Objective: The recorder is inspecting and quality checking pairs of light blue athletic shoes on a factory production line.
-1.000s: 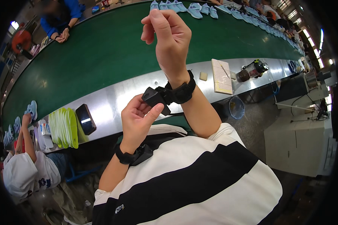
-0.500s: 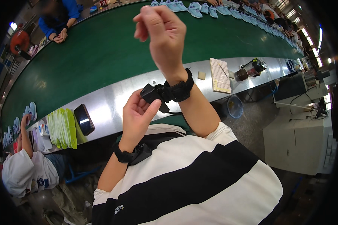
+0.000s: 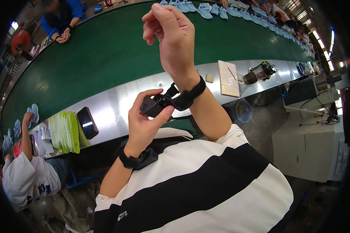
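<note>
Reaching out at the left, a co-worker's hand (image 3: 28, 116) met or nearly met a pale blue shoe (image 3: 35, 112). Next, on the metal counter (image 3: 112, 113), was a yellow-green stack (image 3: 64, 132), with a dark phone (image 3: 88, 122) lying just right of it. Near the middle, the left hand (image 3: 142, 126), a black band (image 3: 131, 160) around its wrist, had its fingers closed around a black device (image 3: 152, 107). That device sat beside the right wrist, joined to the black strap (image 3: 196, 93) around it. The right hand (image 3: 177, 40) was raised, its fingers loosely curled, partly open, with nothing seen in them. Farther right on the counter were a small pale block (image 3: 209, 78), a notepad (image 3: 226, 83) bearing a pen (image 3: 232, 73), and a dark bottle (image 3: 260, 73).
</note>
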Action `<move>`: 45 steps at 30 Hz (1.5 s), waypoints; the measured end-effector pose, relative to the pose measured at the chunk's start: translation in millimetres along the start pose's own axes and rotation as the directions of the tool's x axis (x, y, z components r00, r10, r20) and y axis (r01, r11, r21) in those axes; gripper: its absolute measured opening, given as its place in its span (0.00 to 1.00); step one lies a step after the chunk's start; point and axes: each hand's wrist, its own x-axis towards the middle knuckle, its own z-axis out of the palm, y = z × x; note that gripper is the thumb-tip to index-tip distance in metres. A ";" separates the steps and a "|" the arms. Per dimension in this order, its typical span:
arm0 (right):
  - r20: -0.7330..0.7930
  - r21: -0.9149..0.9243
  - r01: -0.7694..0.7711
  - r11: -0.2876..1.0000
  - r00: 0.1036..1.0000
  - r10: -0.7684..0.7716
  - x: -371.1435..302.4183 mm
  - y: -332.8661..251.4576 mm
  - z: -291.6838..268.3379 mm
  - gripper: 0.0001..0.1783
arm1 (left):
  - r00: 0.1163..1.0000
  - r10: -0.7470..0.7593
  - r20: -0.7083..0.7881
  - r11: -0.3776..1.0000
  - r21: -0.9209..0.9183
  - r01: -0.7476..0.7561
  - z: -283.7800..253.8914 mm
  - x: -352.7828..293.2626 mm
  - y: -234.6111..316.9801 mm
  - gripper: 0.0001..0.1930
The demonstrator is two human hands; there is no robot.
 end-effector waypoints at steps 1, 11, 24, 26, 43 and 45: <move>0.002 -0.002 0.000 1.000 1.000 0.000 0.4 0.7 -1.2 0.16 | 1.000 0.006 0.001 1.000 0.004 -0.006 0.1 -0.1 0.4 0.23; 0.318 0.085 -0.151 0.985 0.941 0.117 -17.3 11.5 12.3 0.10 | 0.999 -0.014 0.045 0.999 -0.045 0.016 1.5 3.9 -8.5 0.23; 0.342 0.125 -0.193 0.973 0.929 0.140 -20.7 11.9 24.2 0.09 | 0.998 -0.034 0.061 0.982 -0.184 0.044 -2.2 5.1 -18.7 0.25; 0.358 0.110 -0.192 0.975 0.923 0.142 -22.6 11.8 23.4 0.10 | 0.996 -0.034 0.085 0.984 -0.172 0.048 -2.0 5.1 -14.6 0.24; 0.179 0.002 -0.140 0.990 0.974 0.138 5.4 7.1 -5.5 0.11 | 0.998 0.060 0.000 0.996 -0.072 -0.060 -3.9 -4.3 -9.2 0.22; 0.161 0.055 -0.221 0.974 0.964 0.210 4.1 8.0 -7.5 0.11 | 0.999 0.050 0.003 0.996 -0.070 -0.050 -4.7 -4.6 -10.6 0.22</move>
